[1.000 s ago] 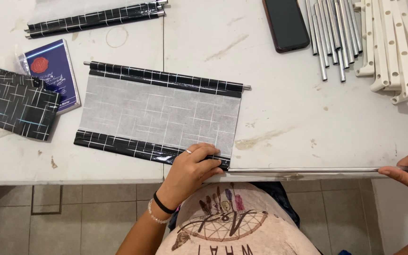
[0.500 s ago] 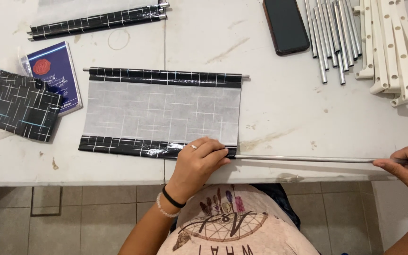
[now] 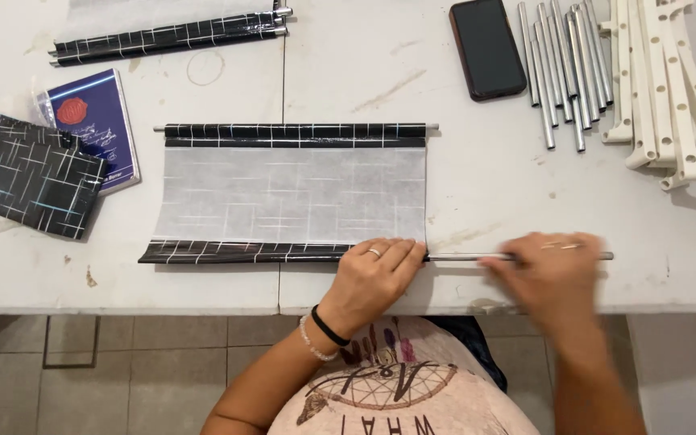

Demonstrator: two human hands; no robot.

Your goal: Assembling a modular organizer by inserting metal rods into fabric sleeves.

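A white fabric panel (image 3: pixel 292 193) lies flat on the white table, with a black patterned hem along its top and bottom edges. A thin rod runs through the top hem (image 3: pixel 292 130). My left hand (image 3: pixel 376 274) grips the right end of the bottom hem (image 3: pixel 243 251), fingers curled over its opening. A thin metal rod (image 3: pixel 461 257) enters that opening and sticks out to the right. My right hand (image 3: pixel 553 274), blurred by motion, is closed around the rod near its free end.
A black phone (image 3: pixel 486 47), several loose metal rods (image 3: pixel 561 56) and white plastic brackets (image 3: pixel 662 80) lie at the back right. At the left are folded black fabric (image 3: pixel 22 173), a blue booklet (image 3: pixel 94 121) and a rolled panel (image 3: pixel 171 36). The table's front edge (image 3: pixel 203 300) is close.
My right hand has moved left along with the rod, and the rod has slid further into the bottom hem. My left hand stays at the hem's right end.
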